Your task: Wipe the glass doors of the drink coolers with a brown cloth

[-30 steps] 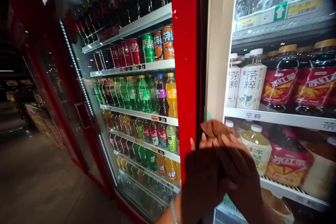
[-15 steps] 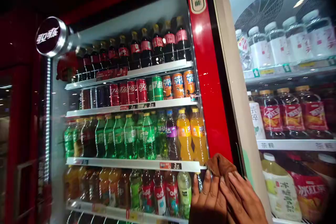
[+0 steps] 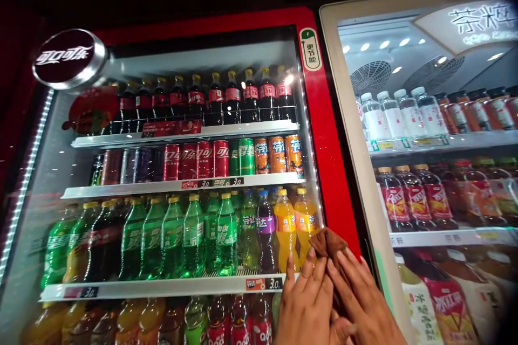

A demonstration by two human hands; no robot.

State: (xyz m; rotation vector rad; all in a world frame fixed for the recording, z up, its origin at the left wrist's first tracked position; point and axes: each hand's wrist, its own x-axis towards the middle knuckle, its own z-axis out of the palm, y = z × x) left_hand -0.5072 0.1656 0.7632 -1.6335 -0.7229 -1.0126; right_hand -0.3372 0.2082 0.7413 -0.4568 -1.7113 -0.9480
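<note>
A brown cloth [image 3: 328,242] lies bunched against the right edge of the drinks fridge's glass door, beside its red frame [image 3: 332,172]. My left hand [image 3: 303,299] presses on it from the left, its fingers stretched upward and its fingertips at the cloth's lower edge. Close alongside, my right hand [image 3: 362,294] holds the cloth under its fingers, against the red frame. Part of the cloth is hidden beneath both hands. Behind the glass, orange soda bottles [image 3: 285,226] stand just left of the cloth.
Shelves of cola bottles [image 3: 233,98], cans [image 3: 220,159] and green bottles [image 3: 194,234] fill the fridge. A round lit sign [image 3: 67,59] juts out at upper left. On the right stands a second fridge with a beige frame [image 3: 352,118] and bottled teas [image 3: 415,194].
Both hands and the cloth have moved up along the door edge, from beside the third shelf's rail to above it. My view has also tilted and shifted.
</note>
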